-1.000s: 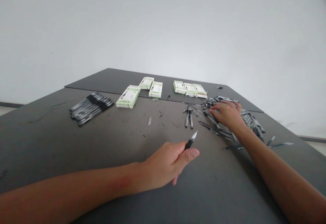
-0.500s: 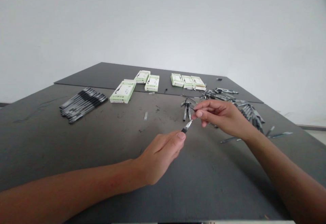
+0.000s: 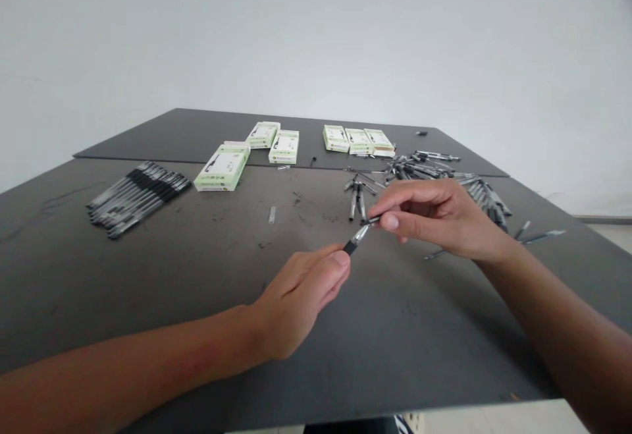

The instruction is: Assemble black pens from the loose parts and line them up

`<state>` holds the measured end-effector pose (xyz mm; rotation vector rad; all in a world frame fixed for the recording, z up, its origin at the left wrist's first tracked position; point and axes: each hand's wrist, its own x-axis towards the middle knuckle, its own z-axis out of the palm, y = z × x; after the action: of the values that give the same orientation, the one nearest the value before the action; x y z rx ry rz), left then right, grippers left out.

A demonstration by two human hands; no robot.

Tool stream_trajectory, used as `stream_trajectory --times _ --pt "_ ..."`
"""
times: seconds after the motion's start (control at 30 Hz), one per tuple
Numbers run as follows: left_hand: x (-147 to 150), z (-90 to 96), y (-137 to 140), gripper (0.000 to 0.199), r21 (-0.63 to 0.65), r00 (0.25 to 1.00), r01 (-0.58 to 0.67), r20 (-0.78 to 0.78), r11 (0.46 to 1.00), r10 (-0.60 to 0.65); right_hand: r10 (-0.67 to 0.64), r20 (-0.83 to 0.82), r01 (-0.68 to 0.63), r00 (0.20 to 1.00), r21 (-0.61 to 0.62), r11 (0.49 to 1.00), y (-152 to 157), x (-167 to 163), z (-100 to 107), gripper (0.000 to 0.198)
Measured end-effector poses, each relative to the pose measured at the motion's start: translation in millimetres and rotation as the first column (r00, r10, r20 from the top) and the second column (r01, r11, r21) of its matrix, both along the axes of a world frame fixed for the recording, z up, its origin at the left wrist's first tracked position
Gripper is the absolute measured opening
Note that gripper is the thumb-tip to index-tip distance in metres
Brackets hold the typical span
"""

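My left hand (image 3: 309, 296) is closed around a pen (image 3: 356, 240); its dark grip and clear, silvery tip stick out past the thumb, pointing up and right. Between the thumb and fingertips of my right hand (image 3: 429, 217) is a small dark pen cap (image 3: 372, 220), its end meeting the pen's tip. How far the cap covers the tip is too small to tell. Just behind the hands, two short pen parts (image 3: 356, 200) lie on the dark table (image 3: 222, 276). Beyond my right hand spreads a loose pile of pens (image 3: 419, 167).
At the left lies a neat row of pens (image 3: 141, 197). Behind it stand green-and-white pen boxes (image 3: 223, 165), with more boxes (image 3: 356, 141) further right. A small clear strip (image 3: 272, 215) rests mid-table. Loose pen parts (image 3: 543, 236) lie at the right.
My right hand has brought the dark cap against the pen's tip, where a gap showed before. The camera view has shifted slightly, so the table's near edge now shows.
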<state>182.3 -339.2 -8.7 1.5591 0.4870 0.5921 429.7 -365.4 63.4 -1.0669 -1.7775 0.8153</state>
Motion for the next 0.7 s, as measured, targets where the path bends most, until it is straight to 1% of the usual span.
stream_trajectory --times 0.17,0.23,0.37,0.53,0.7 --pt "0.7 0.1 -0.2 0.053 -0.020 1.000 0.016 0.023 1.000 -0.015 0.009 0.027 -0.009 1.000 0.002 1.000 0.2 -0.9 0.3 0.016" --pt "0.8 1.2 0.2 0.052 -0.007 1.000 0.026 0.011 1.000 -0.025 0.006 0.048 -0.007 0.999 0.014 1.000 0.0 -0.9 1.6 0.015" --pt "0.2 5.7 1.4 0.051 0.062 0.997 0.038 -0.068 0.997 -0.034 0.034 0.130 -0.043 0.991 0.064 0.997 -0.5 1.7 3.6 0.013" --pt "0.0 11.4 2.3 0.046 0.154 0.991 0.068 -0.128 0.986 -0.049 0.073 0.253 -0.095 0.965 0.077 0.992 -1.1 4.2 4.7 0.016" --pt "2.2 11.2 3.2 0.047 0.246 0.986 0.077 -0.163 0.966 -0.037 0.074 0.276 -0.095 0.958 0.065 0.993 -3.4 -2.1 9.2 0.017"
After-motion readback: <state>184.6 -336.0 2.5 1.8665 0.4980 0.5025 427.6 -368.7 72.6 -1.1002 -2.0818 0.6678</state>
